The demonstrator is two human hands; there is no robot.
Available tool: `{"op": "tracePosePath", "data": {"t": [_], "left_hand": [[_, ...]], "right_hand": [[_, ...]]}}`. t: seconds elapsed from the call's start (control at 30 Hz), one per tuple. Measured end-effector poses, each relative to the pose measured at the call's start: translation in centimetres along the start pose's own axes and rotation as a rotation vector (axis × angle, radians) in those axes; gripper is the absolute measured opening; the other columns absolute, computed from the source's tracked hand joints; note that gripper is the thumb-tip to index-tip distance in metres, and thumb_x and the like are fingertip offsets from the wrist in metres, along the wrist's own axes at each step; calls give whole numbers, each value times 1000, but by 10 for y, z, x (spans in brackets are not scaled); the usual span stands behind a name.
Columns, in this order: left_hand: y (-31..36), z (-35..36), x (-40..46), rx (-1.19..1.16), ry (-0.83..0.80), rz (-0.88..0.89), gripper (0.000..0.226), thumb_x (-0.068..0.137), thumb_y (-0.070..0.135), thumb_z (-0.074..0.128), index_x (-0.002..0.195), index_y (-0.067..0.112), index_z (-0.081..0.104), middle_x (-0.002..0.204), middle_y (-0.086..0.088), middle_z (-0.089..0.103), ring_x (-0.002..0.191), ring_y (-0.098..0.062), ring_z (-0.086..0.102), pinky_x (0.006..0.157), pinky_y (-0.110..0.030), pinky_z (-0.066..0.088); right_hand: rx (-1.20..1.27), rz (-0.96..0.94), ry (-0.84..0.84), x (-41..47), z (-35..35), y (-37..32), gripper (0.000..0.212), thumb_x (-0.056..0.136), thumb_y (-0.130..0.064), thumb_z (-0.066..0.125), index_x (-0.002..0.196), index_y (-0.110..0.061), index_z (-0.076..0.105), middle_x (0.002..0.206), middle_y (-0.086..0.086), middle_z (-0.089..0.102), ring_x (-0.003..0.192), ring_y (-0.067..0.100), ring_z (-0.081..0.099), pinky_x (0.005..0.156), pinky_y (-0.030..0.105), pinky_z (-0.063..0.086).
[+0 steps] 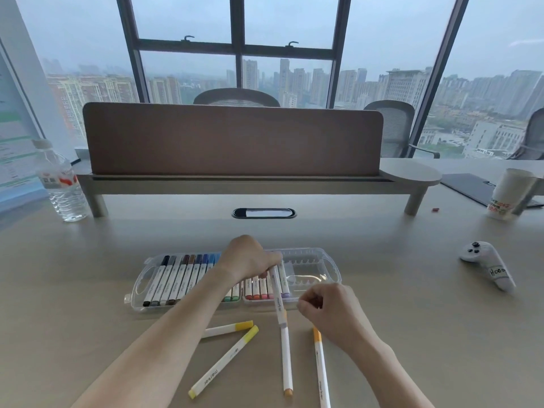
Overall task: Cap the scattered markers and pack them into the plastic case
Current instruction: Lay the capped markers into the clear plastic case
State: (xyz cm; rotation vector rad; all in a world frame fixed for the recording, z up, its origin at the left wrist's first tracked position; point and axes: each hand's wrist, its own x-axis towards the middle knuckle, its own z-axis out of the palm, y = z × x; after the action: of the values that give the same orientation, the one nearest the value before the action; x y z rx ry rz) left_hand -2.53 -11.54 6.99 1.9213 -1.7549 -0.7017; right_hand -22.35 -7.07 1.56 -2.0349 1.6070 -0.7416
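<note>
A beige desk (88, 260) is seen before a high window w/ a hazy city view. A clear case (312, 267) lies open at centre — capped markers (176, 278) are lined up in its left and middle slots, right end bare. A marker (278, 295) is gripped at its top by the left hand (250, 257), slanted over the case's front edge. The right hand (326, 304) is curled just beside it; whether anything is pinched can't be told. Four markers (223, 360) are scattered nearer — two yellow, two orange.
</note>
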Motion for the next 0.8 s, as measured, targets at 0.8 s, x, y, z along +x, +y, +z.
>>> {"op": "tracePosePath", "data": {"t": [0.8], "left_hand": [[-2,33,86,-113,-18,66,11,85,31,77,93,23,75,94,4,75,83,-11,69,71,-23,52]], "right_hand": [[90,-13,30,46,21,7,38,91,-37,68,126,-23,65,82,-12,69,72,0,58,65,6,38]]}}
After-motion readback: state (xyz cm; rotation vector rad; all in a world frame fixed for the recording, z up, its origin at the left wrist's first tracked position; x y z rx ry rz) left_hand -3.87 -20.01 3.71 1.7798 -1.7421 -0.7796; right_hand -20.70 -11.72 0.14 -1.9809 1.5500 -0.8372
